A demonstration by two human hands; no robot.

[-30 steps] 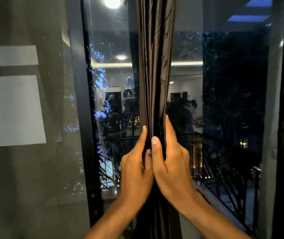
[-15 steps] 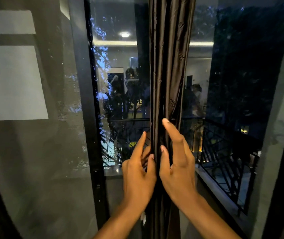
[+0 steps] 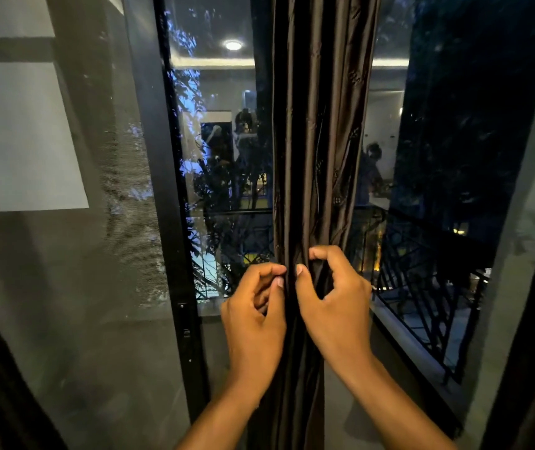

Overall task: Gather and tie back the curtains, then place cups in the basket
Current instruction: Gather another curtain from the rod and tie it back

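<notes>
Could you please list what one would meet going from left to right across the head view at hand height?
Grey mesh screen panel → black door frame post → left hand → gathered dark brown satin curtain → right hand → black metal balcony railing.

Curtain (image 3: 318, 141) cut off at top and bottom edges; left hand (image 3: 254, 323) fingertips hidden in the folds; right hand (image 3: 336, 306) palm unseen; glass reflections too blurred to identify.
</notes>
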